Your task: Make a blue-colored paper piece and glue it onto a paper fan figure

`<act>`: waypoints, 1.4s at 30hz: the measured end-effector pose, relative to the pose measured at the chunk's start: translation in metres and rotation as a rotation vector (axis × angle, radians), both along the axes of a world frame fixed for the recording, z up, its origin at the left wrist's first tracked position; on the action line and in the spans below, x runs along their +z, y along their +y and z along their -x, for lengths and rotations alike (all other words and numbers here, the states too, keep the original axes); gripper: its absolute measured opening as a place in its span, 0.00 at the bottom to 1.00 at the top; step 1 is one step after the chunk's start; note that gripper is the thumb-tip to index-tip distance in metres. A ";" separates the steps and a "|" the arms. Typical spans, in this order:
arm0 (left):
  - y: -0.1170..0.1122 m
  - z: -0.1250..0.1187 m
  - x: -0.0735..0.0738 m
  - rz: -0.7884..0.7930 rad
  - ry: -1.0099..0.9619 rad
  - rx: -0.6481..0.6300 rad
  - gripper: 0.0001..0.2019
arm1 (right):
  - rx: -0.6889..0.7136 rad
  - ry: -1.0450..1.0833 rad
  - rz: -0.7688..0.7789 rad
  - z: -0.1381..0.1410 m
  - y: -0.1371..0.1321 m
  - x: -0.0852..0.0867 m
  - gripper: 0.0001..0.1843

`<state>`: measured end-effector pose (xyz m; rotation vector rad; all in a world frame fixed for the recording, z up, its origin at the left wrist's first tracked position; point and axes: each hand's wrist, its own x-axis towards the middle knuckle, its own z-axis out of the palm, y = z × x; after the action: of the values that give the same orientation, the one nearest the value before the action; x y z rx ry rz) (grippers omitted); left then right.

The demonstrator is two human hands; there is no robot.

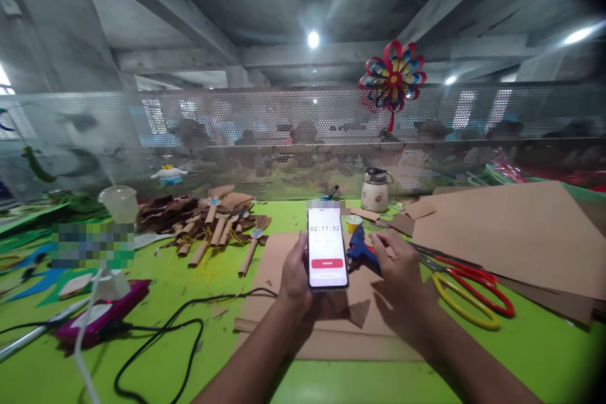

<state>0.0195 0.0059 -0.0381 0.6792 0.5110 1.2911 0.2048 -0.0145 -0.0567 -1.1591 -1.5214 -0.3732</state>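
My left hand (294, 273) holds a smartphone (326, 251) upright over the table, fingers wrapped round its left edge. The screen shows a timer reading 02:17:32 and a red button. My right hand (400, 265) hovers just right of the phone, fingers curled loosely and apart, over a blue glue gun (360, 251) lying on brown cardboard sheets (279, 303). Whether the right fingers touch the glue gun I cannot tell.
Red and yellow scissors (466, 287) lie right of my hand beside large cardboard sheets (511, 233). A pile of cardboard tubes (218, 227), a plastic cup (119, 202), a small jar (375, 189), black cables (161, 334) and a purple box (106, 312) sit on the green table (534, 347). A paper pinwheel (392, 79) hangs on the mesh screen.
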 end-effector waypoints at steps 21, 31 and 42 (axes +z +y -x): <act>0.014 0.007 -0.011 -0.036 -0.086 -0.111 0.24 | 0.403 -0.413 0.098 0.061 -0.043 0.007 0.19; 0.013 0.006 -0.007 0.016 -0.059 0.005 0.16 | 0.320 -0.131 -0.065 0.047 -0.041 0.007 0.08; 0.019 0.014 -0.006 0.029 -0.032 0.072 0.17 | 0.089 -0.098 -0.019 0.027 -0.025 0.004 0.13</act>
<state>0.0052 0.0250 -0.0443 0.6194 0.5312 1.3579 0.1781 -0.0396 -0.0523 -1.0673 -1.6456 -0.3877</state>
